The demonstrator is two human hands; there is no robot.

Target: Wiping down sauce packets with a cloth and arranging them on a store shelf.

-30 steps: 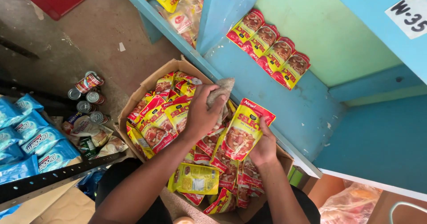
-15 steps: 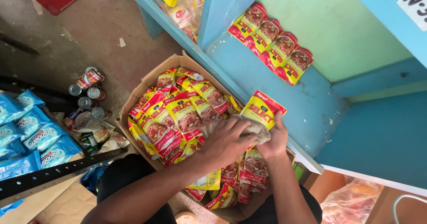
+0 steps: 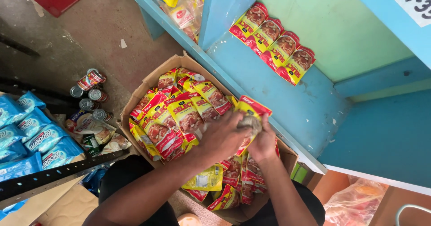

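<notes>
Blue-painted shelving [image 3: 287,105] rises beside an open cardboard box [image 3: 134,101] on a worn concrete floor [image 3: 58,46]. Above the box, both forearms reach forward; the left hand [image 3: 223,137] and right hand [image 3: 262,141] meet, fingers closed around one red-and-yellow pouch [image 3: 252,110] and a pale cloth.

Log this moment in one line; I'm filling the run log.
hands: left hand and right hand grip one red-and-yellow foil pouch | below: open cardboard box of pouches
</notes>
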